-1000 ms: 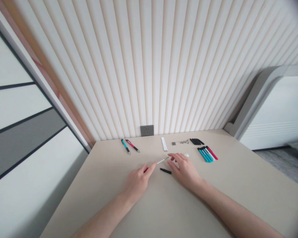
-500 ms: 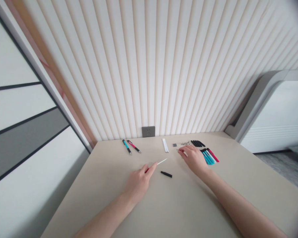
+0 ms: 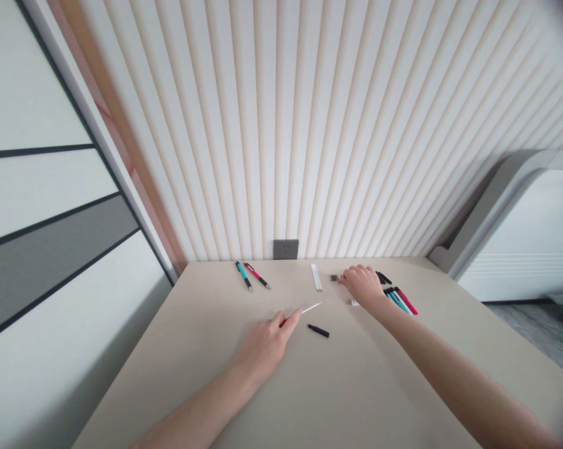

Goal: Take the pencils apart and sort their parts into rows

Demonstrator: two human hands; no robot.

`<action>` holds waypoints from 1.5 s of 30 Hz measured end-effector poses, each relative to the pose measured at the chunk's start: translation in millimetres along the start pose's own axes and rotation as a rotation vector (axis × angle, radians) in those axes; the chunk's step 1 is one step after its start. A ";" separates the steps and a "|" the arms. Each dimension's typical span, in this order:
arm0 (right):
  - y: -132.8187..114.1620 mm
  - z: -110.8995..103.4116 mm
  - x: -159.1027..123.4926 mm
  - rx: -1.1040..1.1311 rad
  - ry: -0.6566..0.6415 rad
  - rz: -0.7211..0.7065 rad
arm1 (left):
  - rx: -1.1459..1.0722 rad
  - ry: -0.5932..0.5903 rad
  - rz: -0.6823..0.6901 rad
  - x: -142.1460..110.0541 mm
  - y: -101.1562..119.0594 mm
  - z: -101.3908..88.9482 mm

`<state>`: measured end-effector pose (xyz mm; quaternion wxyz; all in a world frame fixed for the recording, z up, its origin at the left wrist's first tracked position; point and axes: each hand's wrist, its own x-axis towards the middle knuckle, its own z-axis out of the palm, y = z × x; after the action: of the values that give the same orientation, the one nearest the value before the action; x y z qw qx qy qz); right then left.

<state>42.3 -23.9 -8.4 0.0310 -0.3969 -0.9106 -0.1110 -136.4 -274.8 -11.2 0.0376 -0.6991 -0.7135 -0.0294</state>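
Red pen barrel sits pinched in the left hand above the pale counter, a thin white refill jutting from its front end. The left hand matches its pose of half a second earlier, while the right hand has moved farther back, toward the ribbed wall. Small white pieces, covered in that earlier frame, now show beside its wrist.

Fingers bent and close together, the right hand hides the silvery bits seen earlier; whether it grips anything cannot be told. It also partly blocks the black grips and the row of teal, white and red barrels. Most of the held barrel disappears behind the left fingers, and both forearms are cut off by the frame's lower edge.

One tapered black grip lies between the hands, near slender white refills and small dark metallic pieces.
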 end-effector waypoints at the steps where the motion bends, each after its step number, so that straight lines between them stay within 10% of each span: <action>1: -0.2 0.3 -0.6 -0.001 -0.007 -0.001 | 0.000 -0.001 0.002 0.0 0.0 0.1; 24: -7.7 -6.8 -13.3 0.161 0.061 -0.014 | 0.012 0.014 0.016 -0.2 -2.2 4.9; 29: -38.5 -13.3 -51.8 0.482 0.317 -0.175 | -0.002 0.027 -0.012 -0.2 0.2 2.8; 39: -53.7 -16.3 -69.7 0.605 0.320 -0.449 | 0.014 0.046 -0.027 0.2 0.6 4.1; 45: -26.2 -10.3 -63.2 0.534 0.387 -0.238 | 0.000 0.084 -0.096 1.8 -2.0 10.7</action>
<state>65.9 -88.8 -12.2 0.2928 -0.2372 -0.9247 0.0548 -138.5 -272.0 -21.6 0.0659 -0.6624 -0.7438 -0.0606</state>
